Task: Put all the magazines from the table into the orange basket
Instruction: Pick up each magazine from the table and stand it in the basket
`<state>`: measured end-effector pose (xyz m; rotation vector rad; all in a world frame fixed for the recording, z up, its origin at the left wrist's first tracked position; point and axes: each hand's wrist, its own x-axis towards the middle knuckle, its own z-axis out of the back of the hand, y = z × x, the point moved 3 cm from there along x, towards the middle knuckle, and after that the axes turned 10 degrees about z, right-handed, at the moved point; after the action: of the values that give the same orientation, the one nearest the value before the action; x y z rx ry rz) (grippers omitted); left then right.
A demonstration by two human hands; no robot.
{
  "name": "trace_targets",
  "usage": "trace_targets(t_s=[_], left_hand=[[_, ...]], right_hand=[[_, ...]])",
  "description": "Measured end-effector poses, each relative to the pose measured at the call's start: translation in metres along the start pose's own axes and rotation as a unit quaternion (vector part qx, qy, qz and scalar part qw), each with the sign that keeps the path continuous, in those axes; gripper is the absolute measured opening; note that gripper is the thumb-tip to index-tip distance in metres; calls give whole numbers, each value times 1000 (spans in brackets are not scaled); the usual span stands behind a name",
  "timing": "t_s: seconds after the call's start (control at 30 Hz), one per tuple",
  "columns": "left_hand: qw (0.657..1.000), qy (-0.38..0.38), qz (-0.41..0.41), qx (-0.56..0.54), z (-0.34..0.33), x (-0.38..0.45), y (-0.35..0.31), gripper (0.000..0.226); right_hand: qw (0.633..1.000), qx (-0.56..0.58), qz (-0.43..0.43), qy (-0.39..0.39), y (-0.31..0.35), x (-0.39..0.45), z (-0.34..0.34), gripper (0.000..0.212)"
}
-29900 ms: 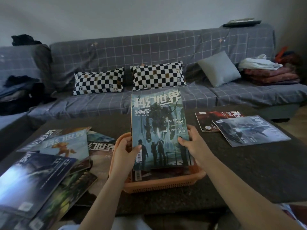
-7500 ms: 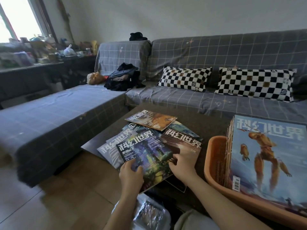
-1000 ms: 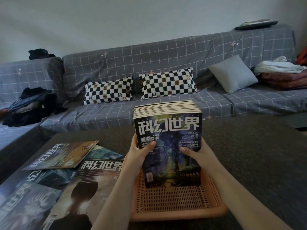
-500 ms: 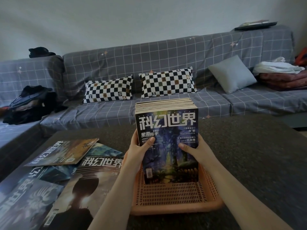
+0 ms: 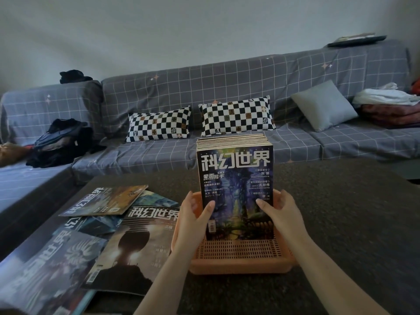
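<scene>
- both hands, left hand (image 5: 195, 214) and right hand (image 5: 280, 213), loosely steady upright magazine stack (image 5: 236, 189) in orange basket (image 5: 241, 258)
- loose magazines (image 5: 145, 244) at 9 o'clock on tabletop (image 5: 341, 212): thin, floppy, glossy-slick; grip by spine edge

Dark table (image 5: 341, 212), orange basket (image 5: 241, 264) on it, loose magazines (image 5: 141, 242) left

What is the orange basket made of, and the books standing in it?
The orange basket looks like moulded plastic: matte, its floor a grid of small holes. The standing magazines look like paper with glossy printed covers; thin page edges show along the top. The hands steady them.
</scene>
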<state>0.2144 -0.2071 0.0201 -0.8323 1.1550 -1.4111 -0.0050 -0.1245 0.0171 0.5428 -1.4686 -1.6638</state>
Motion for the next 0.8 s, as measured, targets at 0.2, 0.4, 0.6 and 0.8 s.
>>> trace_targets(t_s=[0.2, 0.4, 0.6, 0.8], left_hand=[[992, -50, -45, 104, 3, -35, 9, 49], [993, -69, -63, 75, 25, -56, 12, 26], [991, -118, -34, 61, 76, -68, 27, 24], [985, -166, -30, 39, 128, -71, 49, 16]], right_hand=[[997, -8, 65, -46, 16, -46, -8, 53], [990, -40, 102, 85, 42, -68, -43, 25], [978, -45, 141, 147, 64, -84, -95, 21], [970, -11, 158, 183, 80, -104, -153, 21]])
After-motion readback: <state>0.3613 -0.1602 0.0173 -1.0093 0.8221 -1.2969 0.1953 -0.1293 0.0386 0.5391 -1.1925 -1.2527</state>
